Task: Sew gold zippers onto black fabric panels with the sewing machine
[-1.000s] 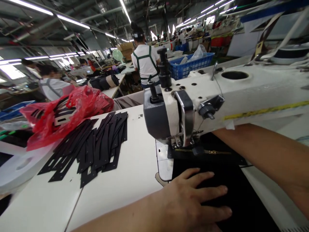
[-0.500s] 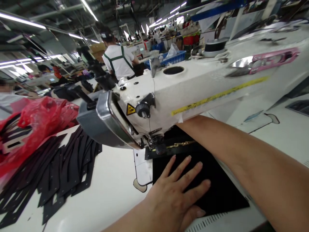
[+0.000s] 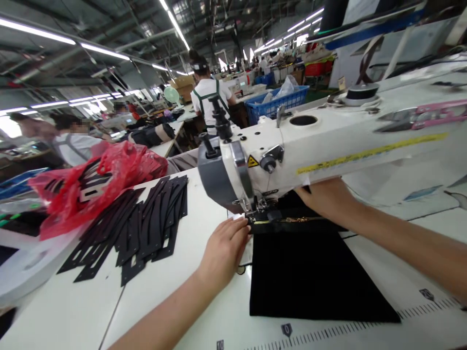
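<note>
A black fabric panel [image 3: 314, 277] lies on the sewing machine bed, with a gold-toothed zipper [image 3: 260, 222] on a dark strip along its far edge. The strip's left part runs under the presser foot [image 3: 274, 216] of the white sewing machine [image 3: 339, 141]. My left hand [image 3: 224, 248] is closed, its fingers pressed together at the strip's left end, just left of the needle area. Beneath the machine arm, my right hand [image 3: 324, 197] reaches to the fabric's far side. Its thumb shows, while the other fingers are hidden behind the machine arm and fabric.
Dark cut strips [image 3: 146, 223] with slots lie on the table at the left, beside a red plastic bag [image 3: 120, 167]. Pink-handled snips [image 3: 426, 115] rest on the machine arm. Beyond are a blue crate [image 3: 280, 102] and a co-worker in a white shirt [image 3: 211, 99].
My left hand has gone from lying spread on the panel to the strip's left end, its fingers drawn together. My right hand stays beyond the machine arm. The camera view has swung left.
</note>
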### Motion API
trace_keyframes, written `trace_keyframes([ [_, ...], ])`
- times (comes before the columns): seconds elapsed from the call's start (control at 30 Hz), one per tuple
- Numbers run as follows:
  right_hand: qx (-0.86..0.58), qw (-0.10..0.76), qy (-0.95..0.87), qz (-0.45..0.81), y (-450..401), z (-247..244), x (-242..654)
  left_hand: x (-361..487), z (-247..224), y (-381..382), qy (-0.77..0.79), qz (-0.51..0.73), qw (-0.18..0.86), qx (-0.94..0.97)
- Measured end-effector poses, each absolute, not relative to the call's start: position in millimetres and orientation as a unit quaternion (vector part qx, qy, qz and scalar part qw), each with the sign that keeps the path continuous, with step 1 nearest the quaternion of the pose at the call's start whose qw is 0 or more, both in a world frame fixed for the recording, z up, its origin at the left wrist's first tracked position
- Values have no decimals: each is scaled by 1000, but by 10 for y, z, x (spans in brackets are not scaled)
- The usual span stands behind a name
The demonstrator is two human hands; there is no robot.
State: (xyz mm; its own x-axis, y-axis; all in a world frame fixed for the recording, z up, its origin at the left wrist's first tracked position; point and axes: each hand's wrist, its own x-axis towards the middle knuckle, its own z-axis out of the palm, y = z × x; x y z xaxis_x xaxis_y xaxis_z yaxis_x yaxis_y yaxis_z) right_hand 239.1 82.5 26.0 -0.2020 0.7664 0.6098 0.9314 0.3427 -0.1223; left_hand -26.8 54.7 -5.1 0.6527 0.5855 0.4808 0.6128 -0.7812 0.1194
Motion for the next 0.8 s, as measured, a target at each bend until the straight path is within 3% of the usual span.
trace_keyframes([
  [0.23,-392,265,-880,-34,-17,165,1955,-186,120,750,-414,-204,-4,-887],
  [0.5,-443,190,-873,-80,400,66,1729,-168,151,813,-447,-211,-15,-869],
  [0.8,-406,184,-890,-94,362,-22,1739,-134,18,584,-369,-208,7,-906],
])
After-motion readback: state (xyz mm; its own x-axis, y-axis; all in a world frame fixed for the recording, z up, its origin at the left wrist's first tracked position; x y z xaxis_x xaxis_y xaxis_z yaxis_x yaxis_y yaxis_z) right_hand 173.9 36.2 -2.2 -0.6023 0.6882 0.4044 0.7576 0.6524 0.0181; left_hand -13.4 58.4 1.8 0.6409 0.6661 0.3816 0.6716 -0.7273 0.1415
